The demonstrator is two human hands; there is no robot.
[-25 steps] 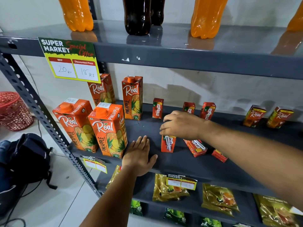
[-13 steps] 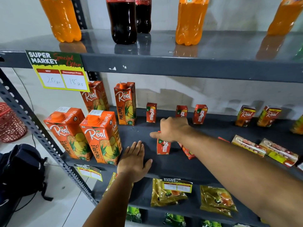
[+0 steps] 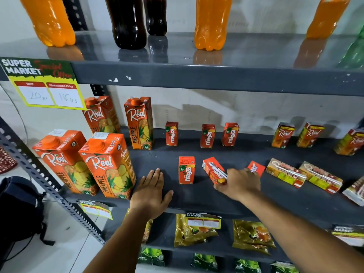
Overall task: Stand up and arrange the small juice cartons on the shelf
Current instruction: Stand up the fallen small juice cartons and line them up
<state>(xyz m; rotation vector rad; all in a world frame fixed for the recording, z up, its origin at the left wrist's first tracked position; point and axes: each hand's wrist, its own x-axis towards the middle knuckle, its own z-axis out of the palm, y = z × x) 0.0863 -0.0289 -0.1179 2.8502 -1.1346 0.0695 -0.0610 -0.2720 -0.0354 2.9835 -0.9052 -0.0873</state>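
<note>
On the dark grey middle shelf [image 3: 197,196], three small red Maaza cartons [image 3: 208,135] stand upright along the back. A fourth Maaza carton [image 3: 186,170] stands upright nearer the front. Just right of it a Maaza carton [image 3: 213,170] lies on its side, and my right hand [image 3: 241,184] has its fingers on that carton's near end. Another red carton [image 3: 256,168] lies flat behind this hand. My left hand [image 3: 150,192] rests flat and open on the shelf near its front edge, holding nothing. Small Real cartons [image 3: 283,135] stand at the back right, and others [image 3: 285,172] lie flat.
Tall Real pineapple cartons [image 3: 107,164] fill the shelf's left end. Soda bottles [image 3: 212,22] stand on the shelf above, which carries a price sign [image 3: 43,83]. Golden snack packets [image 3: 195,229] lie on the shelf below. A dark backpack [image 3: 17,211] sits on the floor at left.
My right hand let go of the Maaza carton it set upright and moved right onto the one lying on its side. My left hand stayed flat on the shelf.
</note>
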